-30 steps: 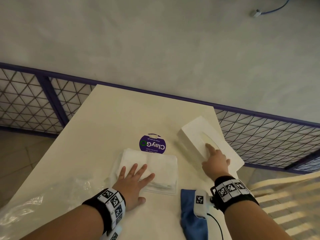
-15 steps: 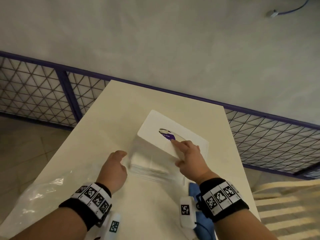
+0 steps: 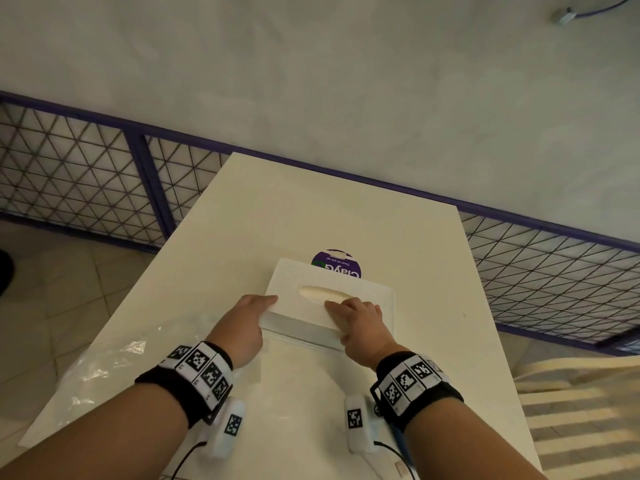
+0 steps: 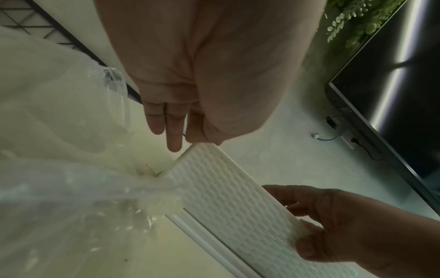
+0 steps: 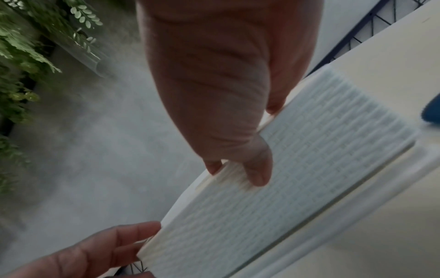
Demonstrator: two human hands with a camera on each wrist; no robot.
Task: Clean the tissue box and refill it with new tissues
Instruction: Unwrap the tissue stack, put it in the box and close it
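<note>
The white textured tissue box sits on the table, down over the tissue stack, which is hidden apart from pale tissue in the oval slot. My left hand holds the box's near left corner, thumb on top and fingers down its end. My right hand grips the near right part, fingers over the top by the slot and thumb on the front face. A thin white base rim shows below the box.
A clear plastic wrapper lies at the table's left edge. A purple round sticker peeks out behind the box. A blue cloth lies near my right wrist. Purple mesh fencing runs behind; a striped chair stands right.
My right hand carried the box from the right side over the tissue stack and lowered it. My left hand left the top of the tissues and took the box's left corner.
</note>
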